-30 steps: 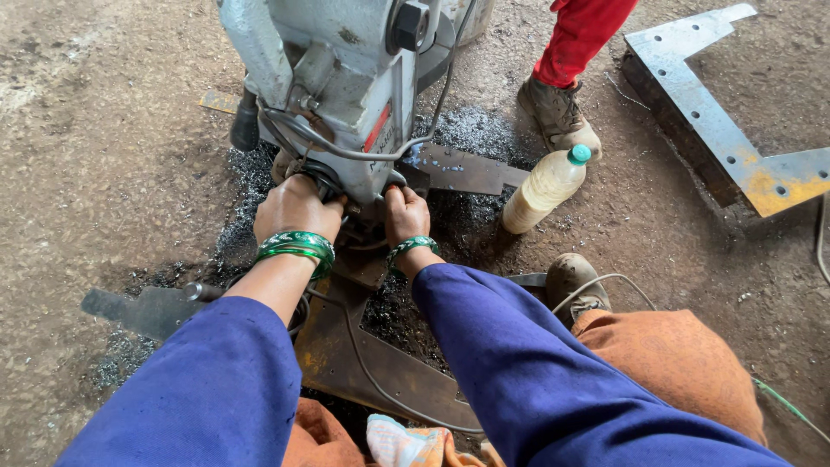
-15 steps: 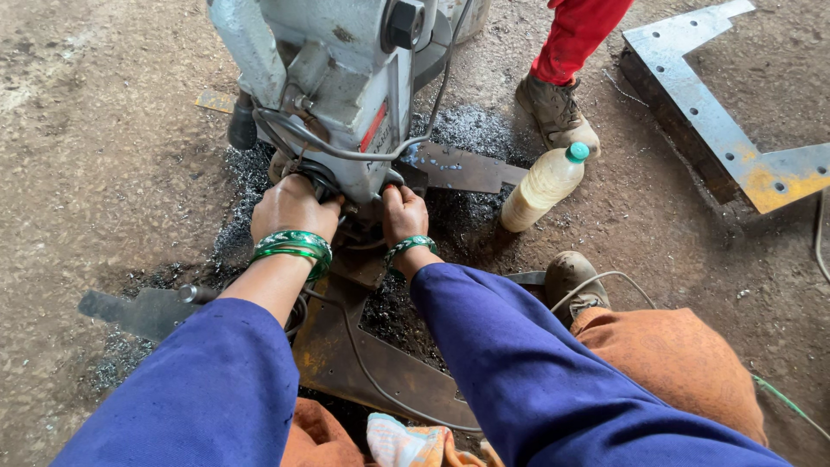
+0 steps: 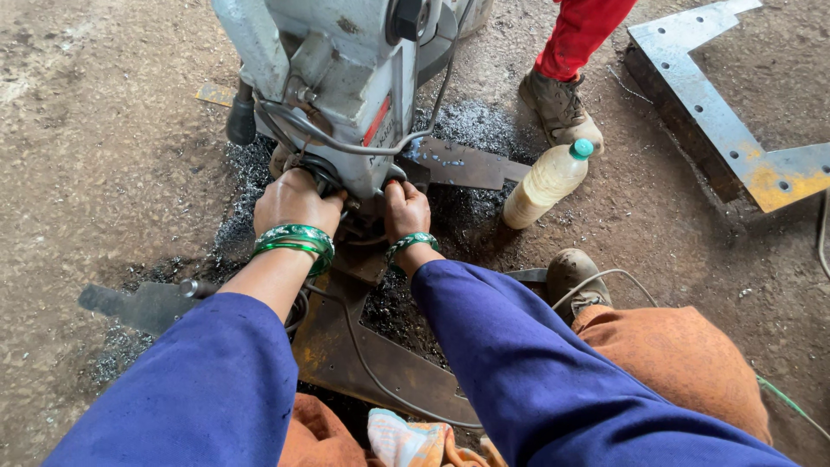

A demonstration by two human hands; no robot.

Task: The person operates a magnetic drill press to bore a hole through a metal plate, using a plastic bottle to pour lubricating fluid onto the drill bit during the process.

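A grey drilling machine [image 3: 346,78] stands on a rusty steel plate [image 3: 372,355] on the ground. My left hand [image 3: 294,203], with green bangles on the wrist, grips the lower part of the machine at its base. My right hand [image 3: 405,210], also with a green bangle, presses against the base just to the right. What lies under the fingers is hidden. Both sleeves are blue. Dark metal shavings [image 3: 233,199] are strewn around the machine.
A plastic bottle [image 3: 546,183] with a green cap and pale liquid leans to the right of the machine. Another person's boot [image 3: 560,108] and red trouser leg stand behind it. A grey steel bracket [image 3: 726,121] lies at far right. My own boot [image 3: 575,277] rests near a cable.
The view has drifted slightly; both hands stay on the machine's base in the same place.
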